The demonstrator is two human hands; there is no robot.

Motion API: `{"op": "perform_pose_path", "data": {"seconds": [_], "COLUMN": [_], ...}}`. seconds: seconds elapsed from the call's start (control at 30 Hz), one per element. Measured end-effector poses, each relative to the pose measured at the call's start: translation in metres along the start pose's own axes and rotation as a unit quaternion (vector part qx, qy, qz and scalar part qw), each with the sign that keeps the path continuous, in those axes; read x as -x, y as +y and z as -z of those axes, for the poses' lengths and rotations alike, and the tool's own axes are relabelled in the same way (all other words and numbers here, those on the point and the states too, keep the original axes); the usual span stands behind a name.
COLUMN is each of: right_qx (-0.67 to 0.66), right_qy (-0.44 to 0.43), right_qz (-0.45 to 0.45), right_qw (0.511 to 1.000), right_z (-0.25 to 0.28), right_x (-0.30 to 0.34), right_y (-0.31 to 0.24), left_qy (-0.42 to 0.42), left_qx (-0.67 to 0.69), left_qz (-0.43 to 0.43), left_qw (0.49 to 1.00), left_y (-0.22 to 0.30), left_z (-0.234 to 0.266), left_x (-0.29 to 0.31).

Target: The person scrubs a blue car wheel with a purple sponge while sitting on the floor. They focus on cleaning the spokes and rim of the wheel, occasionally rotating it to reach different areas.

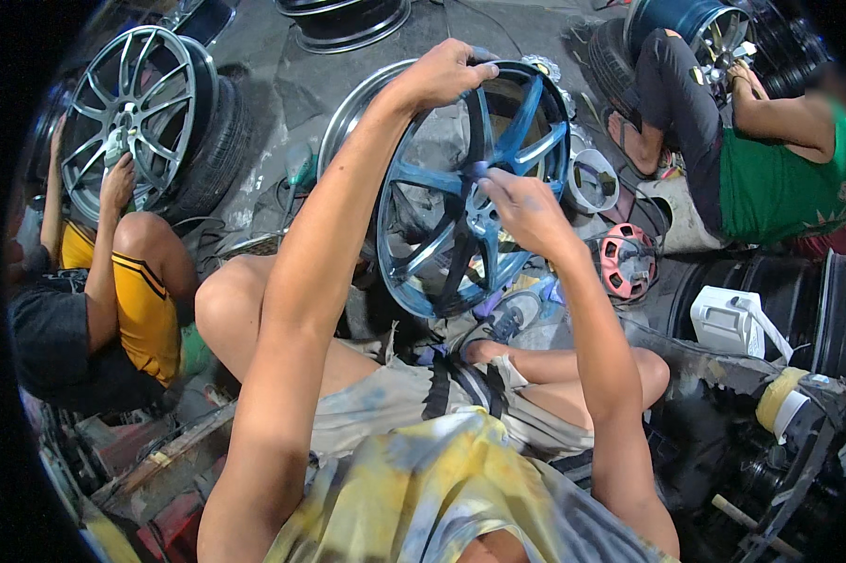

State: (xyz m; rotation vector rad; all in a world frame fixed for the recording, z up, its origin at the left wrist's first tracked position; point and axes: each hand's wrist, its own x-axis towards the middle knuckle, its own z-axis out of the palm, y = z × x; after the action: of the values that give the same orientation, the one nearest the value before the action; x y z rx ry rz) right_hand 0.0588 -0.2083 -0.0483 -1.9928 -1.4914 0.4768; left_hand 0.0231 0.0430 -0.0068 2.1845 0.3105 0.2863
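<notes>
A blue, multi-spoke car wheel rim (410, 175) stands tilted in front of me, its spoked face toward me. At its top edge my left hand (446, 75) is closed over the lip. My right hand (528, 214) is at the hub, fingers pinched together against a dark spoke. A small bluish-purple patch shows at those fingertips, and I cannot make out what they hold. Some spokes look bright blue, while the upper and lower middle ones look nearly black. Below the rim, a shoe (512, 317) shows beside my bare foot.
At left, a person works on a grey wheel (128, 122) leaning on a tire (219, 150). Another person in green sits at right by a blue rim (672, 33). Nearby are a white bucket (594, 180), a pink round object (626, 263) and a white box-shaped device (726, 321).
</notes>
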Motion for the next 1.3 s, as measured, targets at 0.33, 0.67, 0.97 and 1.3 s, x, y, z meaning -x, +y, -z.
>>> {"op": "perform_pose_path", "data": {"seconds": [0.33,0.67,0.97,1.3], "right_qx": [-0.068,-0.1,-0.074,-0.15], "right_qy": [0.033,0.086,0.1,0.101], "right_qz": [-0.028,-0.054,-0.074,-0.108], "right_qw": [0.997,0.99,0.989,0.978], "right_z": [-0.004,-0.02,-0.019,-0.013], "right_x": [-0.008,0.0,0.009,0.025], "right_y": [0.005,-0.001,-0.007,0.024], "left_qy": [-0.031,-0.017,-0.022,0.001], "left_qx": [-0.024,-0.046,0.012,0.025], "left_qz": [-0.016,-0.021,-0.076,-0.082], "left_qw": [0.999,0.999,0.997,0.996], "left_y": [0.01,0.005,0.004,-0.009], "left_z": [-0.008,-0.005,-0.009,-0.008], "left_x": [-0.011,-0.011,-0.01,-0.015]}}
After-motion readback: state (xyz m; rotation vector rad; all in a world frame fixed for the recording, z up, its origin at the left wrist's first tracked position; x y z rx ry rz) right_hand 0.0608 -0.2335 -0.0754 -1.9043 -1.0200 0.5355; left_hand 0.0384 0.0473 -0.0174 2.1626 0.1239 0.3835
